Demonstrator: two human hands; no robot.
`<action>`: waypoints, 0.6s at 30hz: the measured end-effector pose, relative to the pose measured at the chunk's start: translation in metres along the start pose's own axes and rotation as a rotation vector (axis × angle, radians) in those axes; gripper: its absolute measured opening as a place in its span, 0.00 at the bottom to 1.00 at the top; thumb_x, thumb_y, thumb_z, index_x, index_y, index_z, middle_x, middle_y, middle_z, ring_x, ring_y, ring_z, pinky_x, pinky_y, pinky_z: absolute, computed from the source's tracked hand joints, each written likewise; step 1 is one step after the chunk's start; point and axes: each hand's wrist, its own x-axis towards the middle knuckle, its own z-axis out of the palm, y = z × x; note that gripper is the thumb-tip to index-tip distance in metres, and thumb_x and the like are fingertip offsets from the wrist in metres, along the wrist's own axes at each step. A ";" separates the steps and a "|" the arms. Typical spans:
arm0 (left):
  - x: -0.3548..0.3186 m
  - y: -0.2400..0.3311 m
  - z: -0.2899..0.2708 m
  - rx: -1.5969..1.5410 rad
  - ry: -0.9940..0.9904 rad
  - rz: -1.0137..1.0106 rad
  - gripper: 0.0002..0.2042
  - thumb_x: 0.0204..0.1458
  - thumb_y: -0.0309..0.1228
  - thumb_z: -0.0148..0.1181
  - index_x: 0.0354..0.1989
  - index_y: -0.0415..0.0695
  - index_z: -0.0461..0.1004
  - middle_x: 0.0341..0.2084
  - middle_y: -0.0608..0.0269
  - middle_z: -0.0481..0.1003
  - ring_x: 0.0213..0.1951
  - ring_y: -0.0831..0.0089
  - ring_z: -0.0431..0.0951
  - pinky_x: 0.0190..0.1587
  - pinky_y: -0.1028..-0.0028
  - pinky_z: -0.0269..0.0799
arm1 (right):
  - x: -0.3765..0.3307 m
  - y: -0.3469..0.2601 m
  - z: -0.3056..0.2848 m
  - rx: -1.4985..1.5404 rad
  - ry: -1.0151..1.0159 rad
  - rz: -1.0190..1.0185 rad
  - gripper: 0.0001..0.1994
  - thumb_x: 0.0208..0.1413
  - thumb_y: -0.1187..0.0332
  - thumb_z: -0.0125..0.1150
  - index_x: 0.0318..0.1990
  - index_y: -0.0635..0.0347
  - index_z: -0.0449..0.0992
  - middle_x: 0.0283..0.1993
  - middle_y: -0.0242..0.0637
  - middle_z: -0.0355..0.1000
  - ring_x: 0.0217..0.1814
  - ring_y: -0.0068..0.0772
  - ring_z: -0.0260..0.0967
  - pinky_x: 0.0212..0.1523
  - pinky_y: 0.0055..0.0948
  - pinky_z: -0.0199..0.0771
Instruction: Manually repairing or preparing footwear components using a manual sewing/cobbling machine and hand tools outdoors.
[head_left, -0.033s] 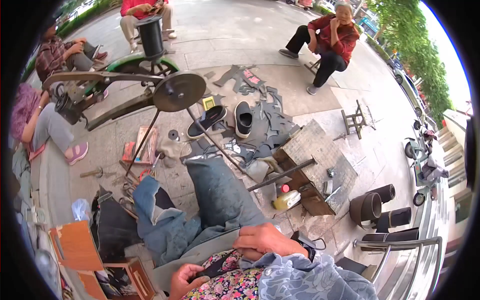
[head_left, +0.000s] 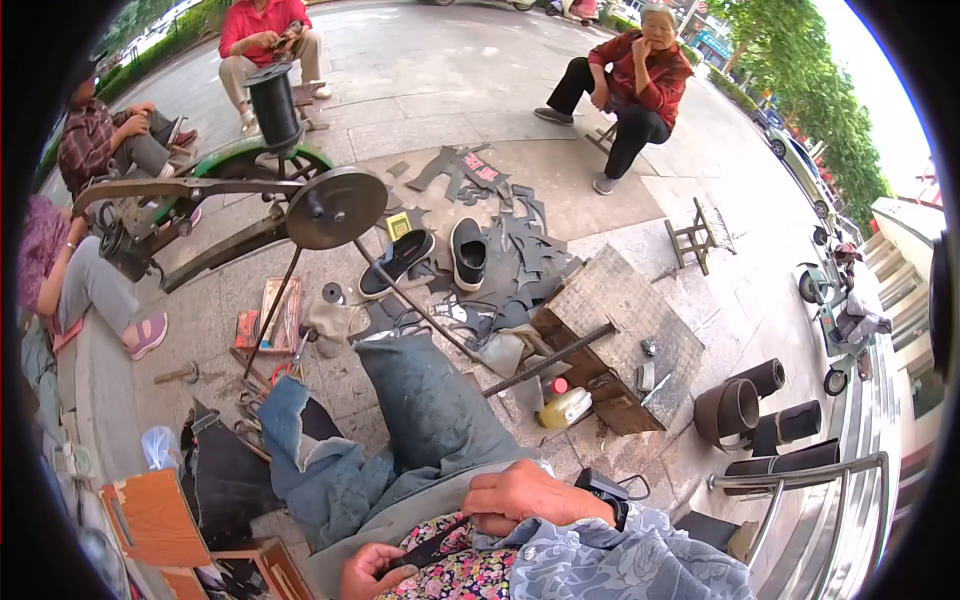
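My right hand (head_left: 525, 495) rests on my lap with its fingers curled over the upper end of a dark strap (head_left: 432, 547). Lower down, my left hand (head_left: 372, 572) is closed on the strap's other end, against a floral garment (head_left: 470, 575). A black band sits on my right wrist (head_left: 605, 492), above a blue patterned sleeve. My legs in blue denim (head_left: 430, 410) stretch forward under a grey cloth.
A hand-wheel stitching machine (head_left: 335, 207) with a black spool (head_left: 275, 105) stands ahead on the left. Two black shoes (head_left: 468, 252), leather scraps, a wooden block (head_left: 620, 340), a yellow bottle (head_left: 565, 407) and rubber rolls (head_left: 745, 410) lie around. Seated people (head_left: 640, 80) and a metal railing (head_left: 800, 475) surround the spot.
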 end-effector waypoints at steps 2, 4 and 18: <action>-0.002 0.012 -0.002 -0.028 0.000 -0.161 0.10 0.49 0.29 0.65 0.36 0.38 0.73 0.24 0.64 0.74 0.28 0.77 0.73 0.33 0.75 0.69 | -0.012 -0.006 -0.004 0.108 -0.105 0.051 0.07 0.44 0.72 0.58 0.31 0.63 0.69 0.21 0.35 0.60 0.23 0.29 0.62 0.24 0.31 0.59; -0.006 0.035 0.011 -0.042 0.049 -0.167 0.09 0.48 0.28 0.66 0.35 0.38 0.74 0.23 0.64 0.74 0.27 0.77 0.73 0.32 0.75 0.68 | -0.017 -0.008 -0.013 0.283 -0.167 0.143 0.06 0.47 0.72 0.58 0.31 0.64 0.69 0.21 0.35 0.62 0.23 0.26 0.62 0.25 0.30 0.60; -0.017 0.011 -0.009 0.090 0.093 -0.244 0.10 0.52 0.29 0.61 0.40 0.39 0.74 0.31 0.63 0.76 0.34 0.77 0.74 0.37 0.72 0.71 | -0.085 0.115 0.049 0.932 -0.470 0.187 0.10 0.56 0.71 0.58 0.42 0.65 0.69 0.37 0.24 0.67 0.40 0.17 0.60 0.41 0.22 0.63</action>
